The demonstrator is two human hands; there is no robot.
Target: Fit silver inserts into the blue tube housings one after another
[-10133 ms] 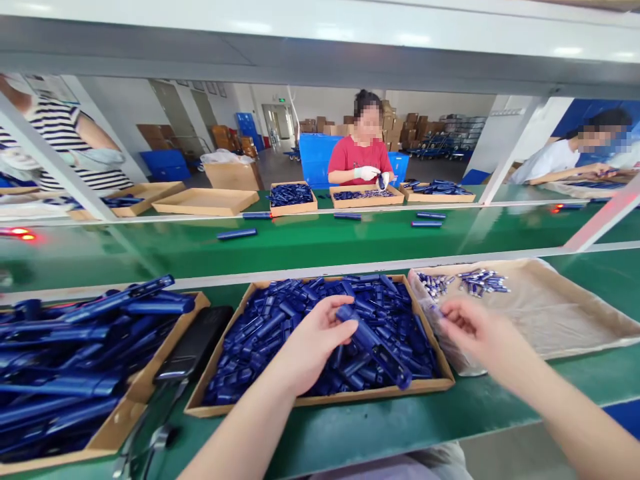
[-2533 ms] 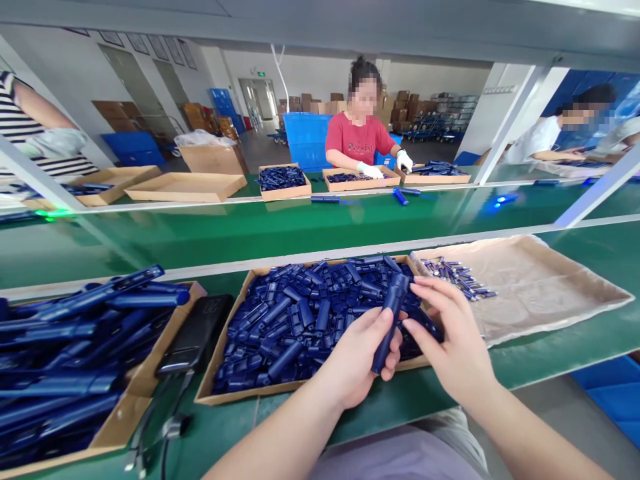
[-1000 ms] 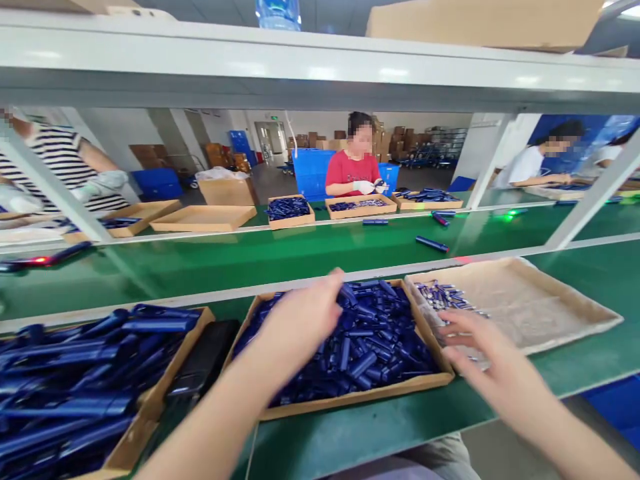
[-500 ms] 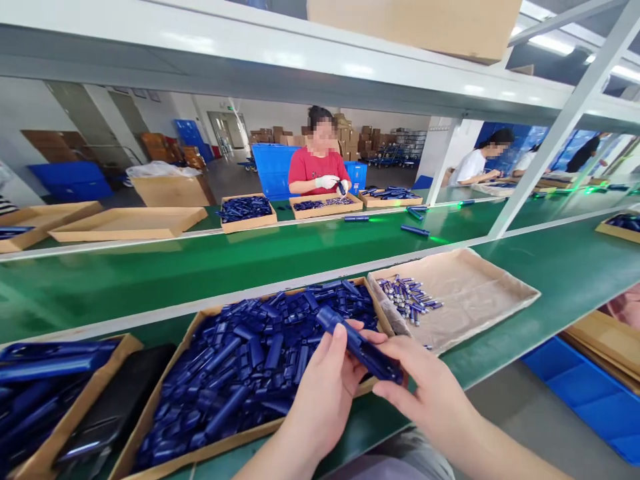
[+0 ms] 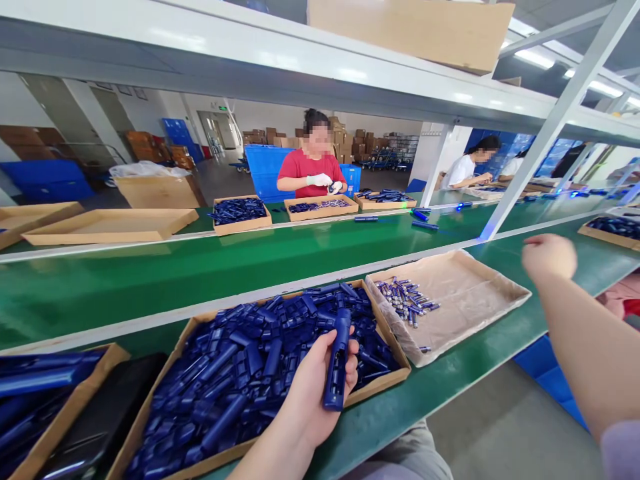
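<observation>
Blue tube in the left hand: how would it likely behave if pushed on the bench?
The blue tube looks straight and probably stiff in the left hand. Its rounded sides suggest it might roll. The opening along its side hints at a hollow, fairly light shell.

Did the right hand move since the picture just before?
Yes: the right hand moved rightward, away from the person's left hand, past the lined tray.

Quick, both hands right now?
Left hand: closed around a blue casing.
Right hand: curled and blurred; whether it holds anything cannot be told.
</observation>
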